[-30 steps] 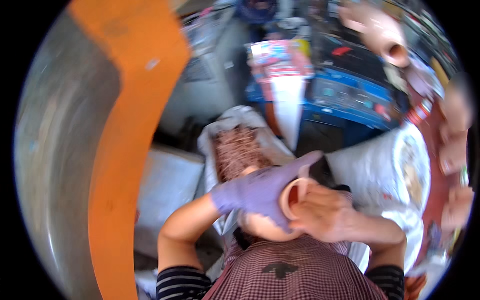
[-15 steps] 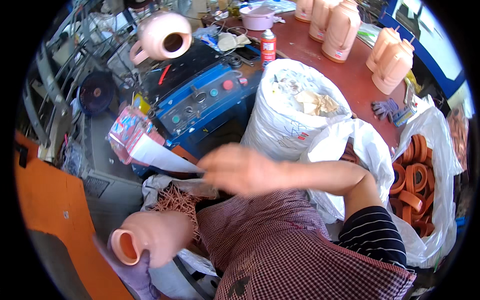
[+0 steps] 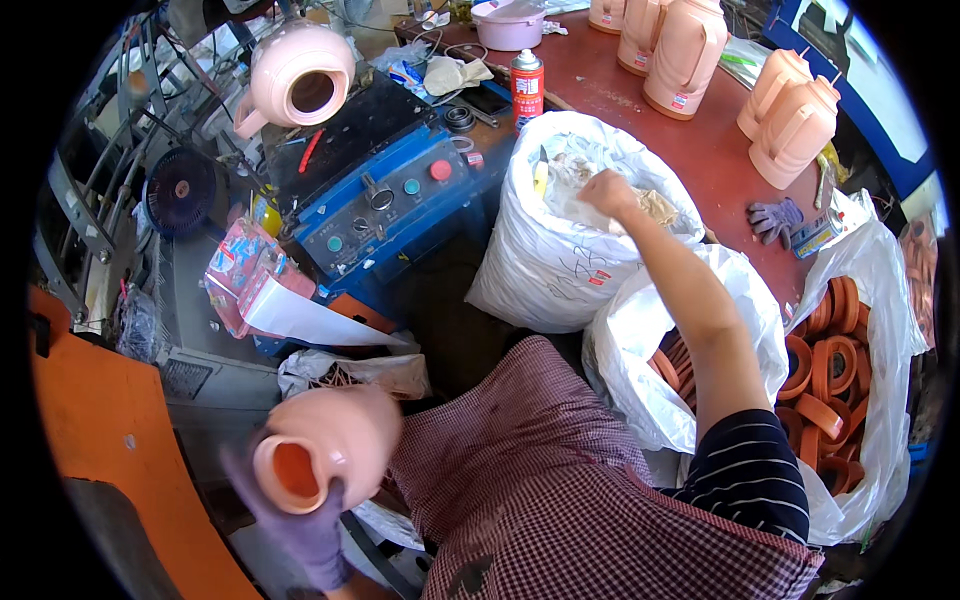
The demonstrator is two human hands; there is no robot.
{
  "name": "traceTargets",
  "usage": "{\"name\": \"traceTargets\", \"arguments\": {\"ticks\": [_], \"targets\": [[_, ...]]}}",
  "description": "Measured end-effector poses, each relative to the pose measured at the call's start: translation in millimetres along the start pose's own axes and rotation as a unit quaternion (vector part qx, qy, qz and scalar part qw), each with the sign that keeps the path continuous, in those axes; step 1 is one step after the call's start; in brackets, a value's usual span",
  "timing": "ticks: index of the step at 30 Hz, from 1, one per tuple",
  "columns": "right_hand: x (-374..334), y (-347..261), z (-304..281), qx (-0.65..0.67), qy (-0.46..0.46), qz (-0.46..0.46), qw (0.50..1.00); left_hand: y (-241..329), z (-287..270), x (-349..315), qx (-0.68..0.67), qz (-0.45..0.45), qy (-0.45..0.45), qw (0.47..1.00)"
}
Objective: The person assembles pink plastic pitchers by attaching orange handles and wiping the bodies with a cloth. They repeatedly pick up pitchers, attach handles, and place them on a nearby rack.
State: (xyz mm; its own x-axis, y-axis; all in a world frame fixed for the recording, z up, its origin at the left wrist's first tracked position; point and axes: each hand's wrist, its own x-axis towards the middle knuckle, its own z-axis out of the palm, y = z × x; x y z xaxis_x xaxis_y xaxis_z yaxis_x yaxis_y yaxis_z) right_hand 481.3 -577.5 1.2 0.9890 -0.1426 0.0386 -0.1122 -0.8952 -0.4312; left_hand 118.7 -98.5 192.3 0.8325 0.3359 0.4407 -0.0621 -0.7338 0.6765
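Note:
My left hand [image 3: 318, 530], in a purple glove, grips a pink plastic jug body [image 3: 355, 435] near its mouth. The jug lies tilted on its side at the lower left, its orange inside showing through the opening. My bare right hand [image 3: 610, 196] is over the mouth of a large white woven sack [image 3: 540, 265], its fingers drawn together. Whatever they hold, if anything, is too small to make out. Pale scraps and a crumpled beige piece [image 3: 657, 207] fill the sack's top.
A blue control panel [image 3: 395, 200] stands ahead, with another pink jug [image 3: 300, 75] mounted above it. Several finished jugs [image 3: 688, 60] stand on the red table [image 3: 590, 75] beside a spray can [image 3: 527, 88]. Orange rings [image 3: 822, 375] fill a bag at right. A fan [image 3: 181, 188] is at left.
My right hand has gone from beside the white paper strip to over the large sack, moving right and away from me. The left hand has shifted slightly right with the jug.

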Motion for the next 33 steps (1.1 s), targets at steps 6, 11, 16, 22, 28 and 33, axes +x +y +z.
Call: {"name": "traceTargets", "arguments": {"ticks": [6,11,16,22,28,33], "targets": [[-35.2,-47.1,-73.9,0.133,0.068,-0.101,0.984,6.2,76.1,-3.6,-0.139,0.020,-0.161,0.977],[-157.2,-171.6,-91.5,0.471,-0.181,-0.220,0.835,17.2,104.6,8.7,-0.188,0.093,-0.140,0.968],[-261.6,-241.2,-81.7,0.309,-0.078,-0.592,0.740,8.5,105.1,-4.2,-0.100,0.140,-0.144,0.974],[-283.6,-254.3,-53.5,0.279,-0.089,-0.587,0.755,17.0,94.5,-11.4,-0.103,0.103,-0.138,0.980],[-284.4,-257.9,-61.8,0.242,-0.130,-0.545,0.792,26.7,102.3,-11.2,-0.080,0.148,-0.098,0.981],[-279.1,-246.9,-55.2,0.264,-0.099,-0.577,0.766,26.3,102.5,-10.2,-0.108,0.158,-0.104,0.976]]}}
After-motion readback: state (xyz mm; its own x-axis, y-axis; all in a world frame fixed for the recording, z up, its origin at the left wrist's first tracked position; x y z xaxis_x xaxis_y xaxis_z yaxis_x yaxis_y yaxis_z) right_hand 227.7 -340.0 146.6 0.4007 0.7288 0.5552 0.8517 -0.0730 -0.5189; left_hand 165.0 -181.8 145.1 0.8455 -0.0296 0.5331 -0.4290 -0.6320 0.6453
